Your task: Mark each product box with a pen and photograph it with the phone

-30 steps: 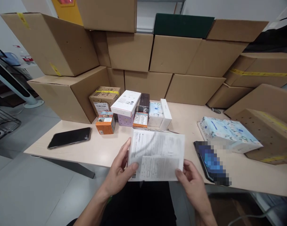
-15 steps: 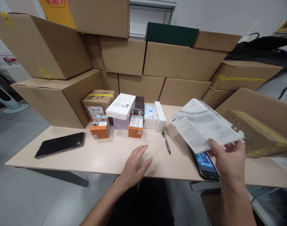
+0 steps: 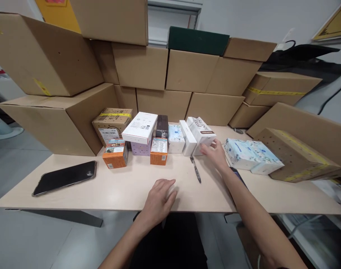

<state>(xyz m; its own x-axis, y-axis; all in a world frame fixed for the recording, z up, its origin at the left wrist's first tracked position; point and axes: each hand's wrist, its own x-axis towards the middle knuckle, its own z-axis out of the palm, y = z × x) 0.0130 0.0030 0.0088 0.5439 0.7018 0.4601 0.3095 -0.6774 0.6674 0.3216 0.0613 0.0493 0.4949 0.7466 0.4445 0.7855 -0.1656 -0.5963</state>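
Observation:
A white carton lettered "Super Meal" stands on the table, close against a slim white box. My right hand has its fingers closed on the carton's near right side. Resting by the front edge is my left hand, thumb apart from the fingers, with nothing seen in it. Between the two hands lies a pen. Two blue-and-white tissue packs sit right of my right hand. My right forearm partly covers a dark phone.
Small boxes form a row, with a white box atop a purple one and orange boxes in front. A black phone lies at left. Large cardboard cartons wall the back; an open carton stands at right.
My right hand has moved left and away from me; the printed white item is gone from above the phone. The "Super Meal" carton now stands beside the slim box. My left hand barely moved.

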